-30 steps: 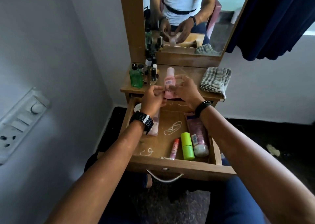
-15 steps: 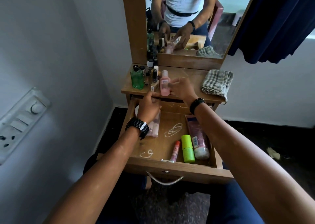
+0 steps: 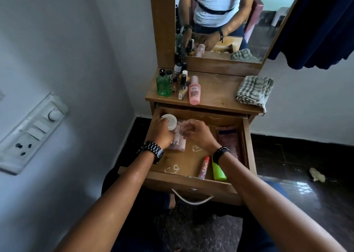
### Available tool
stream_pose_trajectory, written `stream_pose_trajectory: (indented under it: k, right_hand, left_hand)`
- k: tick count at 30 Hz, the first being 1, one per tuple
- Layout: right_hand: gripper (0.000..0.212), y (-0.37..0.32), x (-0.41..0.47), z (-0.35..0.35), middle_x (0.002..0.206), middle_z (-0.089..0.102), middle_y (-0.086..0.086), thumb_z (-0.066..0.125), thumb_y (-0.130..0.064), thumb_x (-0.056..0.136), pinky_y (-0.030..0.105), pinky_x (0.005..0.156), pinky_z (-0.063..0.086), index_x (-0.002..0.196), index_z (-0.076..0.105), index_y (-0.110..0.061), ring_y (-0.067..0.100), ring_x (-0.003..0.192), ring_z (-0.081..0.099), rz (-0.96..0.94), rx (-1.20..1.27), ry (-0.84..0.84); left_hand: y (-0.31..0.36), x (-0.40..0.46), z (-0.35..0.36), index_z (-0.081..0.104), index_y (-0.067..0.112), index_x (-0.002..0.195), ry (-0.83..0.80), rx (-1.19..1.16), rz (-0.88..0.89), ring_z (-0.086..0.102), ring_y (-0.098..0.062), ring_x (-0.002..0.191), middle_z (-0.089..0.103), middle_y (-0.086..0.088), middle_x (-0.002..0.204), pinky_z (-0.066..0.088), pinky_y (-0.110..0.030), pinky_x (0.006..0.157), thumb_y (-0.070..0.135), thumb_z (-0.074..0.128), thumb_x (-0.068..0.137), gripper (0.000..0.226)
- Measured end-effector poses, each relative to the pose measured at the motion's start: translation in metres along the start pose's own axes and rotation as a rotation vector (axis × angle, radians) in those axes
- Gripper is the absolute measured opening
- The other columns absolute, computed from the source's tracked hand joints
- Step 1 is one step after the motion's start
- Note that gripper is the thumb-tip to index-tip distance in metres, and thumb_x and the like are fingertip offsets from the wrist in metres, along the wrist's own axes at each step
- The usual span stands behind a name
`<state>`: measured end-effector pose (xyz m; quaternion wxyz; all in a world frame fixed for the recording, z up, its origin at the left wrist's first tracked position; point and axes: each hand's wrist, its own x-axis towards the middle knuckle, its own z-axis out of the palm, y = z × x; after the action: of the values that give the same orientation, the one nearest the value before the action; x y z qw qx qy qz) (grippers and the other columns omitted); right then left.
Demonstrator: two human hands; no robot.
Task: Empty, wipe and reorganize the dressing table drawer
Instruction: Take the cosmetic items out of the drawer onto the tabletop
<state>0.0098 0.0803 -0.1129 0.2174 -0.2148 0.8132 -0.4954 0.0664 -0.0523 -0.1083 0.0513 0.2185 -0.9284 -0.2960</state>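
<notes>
Drawer (image 3: 247, 136) open, part-emptied. Our left hand (image 3: 162, 131) grip closed round white jar (image 3: 171, 121) at drawer's back-left corner; right hand (image 3: 198, 134) grip pinching pink packet (image 3: 179, 143) beside it. We judge jar light, rigid, smooth: hold sides. Packet soft, crinkly: lift by edge.

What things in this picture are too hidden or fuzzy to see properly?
From the head camera:
- The pink packet in the drawer: mostly covered by the left hand and right hand.
- The right hand's fingertips: blurred, so whether they grip anything is unclear.
- The green tube: its top is under the right wrist.
- The pink bottle label: too small to read.
</notes>
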Motion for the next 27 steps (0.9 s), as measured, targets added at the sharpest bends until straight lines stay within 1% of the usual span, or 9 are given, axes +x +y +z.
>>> stream_pose_trajectory:
  k: [3, 6, 10, 12, 14, 17, 20, 24, 27]
  right_hand:
    - [0.036, 0.003, 0.013, 0.012, 0.109, 0.065, 0.004, 0.065, -0.003, 0.080, 0.035, 0.095, 0.049, 0.115, 0.062, -0.014, 0.018, 0.104, 0.061, 0.059, -0.127, -0.008]
    - [0.047, -0.002, 0.022, 0.016, 0.128, 0.058, 0.005, 0.063, -0.006, 0.082, 0.031, 0.097, 0.043, 0.127, 0.054, -0.016, 0.022, 0.117, 0.054, 0.047, -0.239, -0.014]
    - [0.052, 0.000, 0.023, 0.023, 0.130, 0.057, 0.005, 0.063, -0.010, 0.083, 0.032, 0.100, 0.044, 0.132, 0.049, -0.016, 0.022, 0.119, 0.054, 0.022, -0.242, -0.004]
    - [0.052, 0.004, 0.020, 0.026, 0.134, 0.054, 0.007, 0.064, -0.013, 0.085, 0.034, 0.102, 0.044, 0.134, 0.048, -0.014, 0.023, 0.120, 0.054, 0.015, -0.263, -0.015]
    - [0.049, 0.008, 0.018, 0.027, 0.133, 0.054, 0.007, 0.065, -0.013, 0.084, 0.031, 0.100, 0.045, 0.131, 0.051, -0.012, 0.023, 0.119, 0.055, 0.007, -0.281, 0.008]
    - [0.044, 0.012, 0.015, 0.023, 0.126, 0.058, 0.006, 0.070, -0.013, 0.080, 0.027, 0.092, 0.045, 0.122, 0.055, -0.011, 0.022, 0.114, 0.056, 0.009, -0.291, 0.049]
    - [0.044, 0.013, 0.013, 0.018, 0.122, 0.059, 0.005, 0.073, -0.016, 0.078, 0.028, 0.088, 0.045, 0.118, 0.055, -0.012, 0.021, 0.111, 0.056, 0.002, -0.285, 0.037]
    - [0.051, 0.011, 0.009, 0.017, 0.124, 0.058, 0.005, 0.074, -0.019, 0.078, 0.024, 0.088, 0.042, 0.124, 0.051, -0.013, 0.020, 0.114, 0.055, -0.027, -0.278, 0.025]
    - [0.060, 0.013, 0.008, 0.019, 0.129, 0.055, 0.004, 0.075, -0.022, 0.077, 0.021, 0.091, 0.039, 0.129, 0.048, -0.014, 0.019, 0.118, 0.054, -0.054, -0.280, 0.032]
  left_hand:
    - [0.007, 0.006, -0.002, 0.049, 0.000, 0.128, -0.012, 0.084, -0.014, 0.047, -0.029, 0.124, 0.047, -0.017, 0.136, 0.038, -0.030, 0.104, 0.012, 0.057, 0.087, 0.044]
    - [0.012, 0.009, -0.002, 0.047, -0.003, 0.129, -0.064, 0.155, -0.074, 0.048, -0.032, 0.124, 0.047, -0.021, 0.137, 0.038, -0.033, 0.103, 0.012, 0.048, 0.092, 0.040]
    - [0.008, 0.011, 0.005, 0.053, 0.000, 0.124, -0.060, 0.237, -0.063, 0.053, -0.034, 0.118, 0.056, -0.022, 0.128, 0.040, -0.035, 0.099, 0.010, 0.042, 0.093, 0.034]
    - [0.006, 0.009, 0.006, 0.053, 0.002, 0.123, -0.057, 0.262, -0.049, 0.055, -0.035, 0.115, 0.058, -0.022, 0.124, 0.043, -0.036, 0.095, 0.010, 0.041, 0.092, 0.034]
    - [0.002, 0.008, 0.006, 0.049, 0.005, 0.125, -0.069, 0.267, -0.033, 0.055, -0.036, 0.114, 0.057, -0.022, 0.125, 0.044, -0.036, 0.093, 0.013, 0.046, 0.091, 0.035]
    - [-0.006, 0.005, 0.009, 0.044, 0.008, 0.129, -0.135, 0.225, -0.013, 0.051, -0.034, 0.119, 0.054, -0.020, 0.130, 0.044, -0.037, 0.094, 0.017, 0.053, 0.089, 0.042]
    - [-0.006, -0.001, 0.009, 0.043, 0.010, 0.133, -0.119, 0.135, -0.003, 0.044, -0.031, 0.127, 0.046, -0.015, 0.138, 0.040, -0.036, 0.100, 0.009, 0.052, 0.089, 0.045]
    - [-0.008, 0.004, 0.007, 0.052, 0.011, 0.123, 0.009, -0.073, -0.127, 0.054, -0.029, 0.114, 0.055, -0.014, 0.127, 0.049, -0.039, 0.092, 0.005, 0.051, 0.087, 0.037]
    - [-0.005, 0.005, 0.007, 0.049, 0.010, 0.128, -0.003, -0.188, -0.195, 0.057, -0.027, 0.113, 0.057, -0.012, 0.128, 0.051, -0.035, 0.088, 0.006, 0.051, 0.088, 0.041]
